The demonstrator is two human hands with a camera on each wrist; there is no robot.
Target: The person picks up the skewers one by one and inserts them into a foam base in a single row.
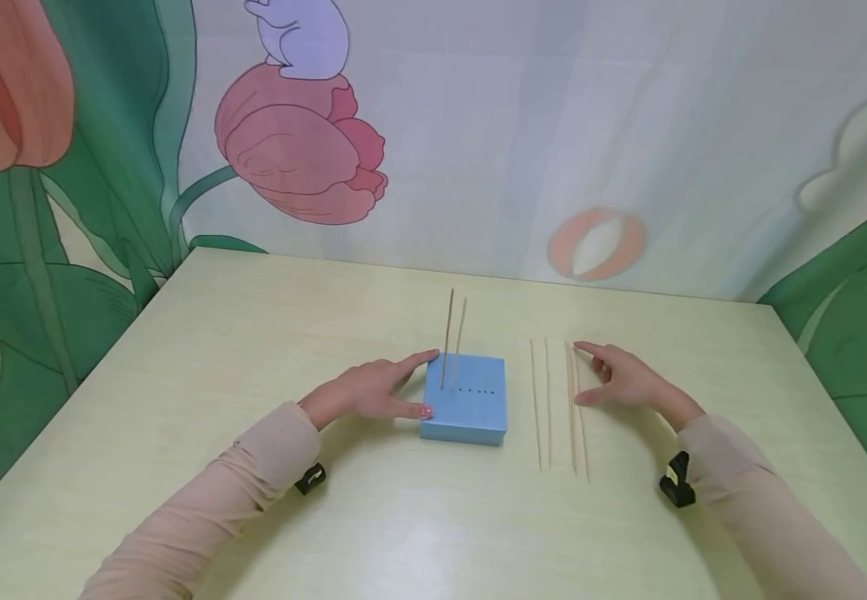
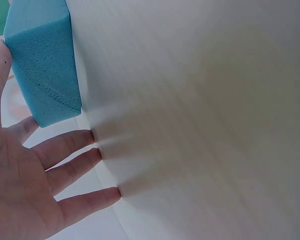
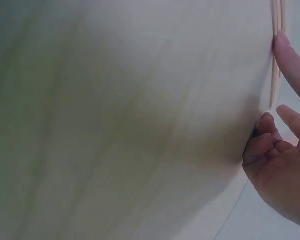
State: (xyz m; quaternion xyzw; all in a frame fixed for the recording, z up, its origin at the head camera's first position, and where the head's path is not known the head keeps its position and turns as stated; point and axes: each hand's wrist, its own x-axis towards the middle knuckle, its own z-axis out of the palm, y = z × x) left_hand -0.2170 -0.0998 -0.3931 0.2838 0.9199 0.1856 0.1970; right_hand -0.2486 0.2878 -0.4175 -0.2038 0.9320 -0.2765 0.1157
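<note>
The blue foam block (image 1: 465,406) was braced by the spread-fingered left hand (image 1: 373,390); the loose sticks (image 1: 573,408) were touched by the right hand (image 1: 623,379), fingers relaxed.

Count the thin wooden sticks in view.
6. Two thin wooden sticks stand upright in the blue foam block. Four more lie flat on the pale table to its right, beside the right hand.
</note>
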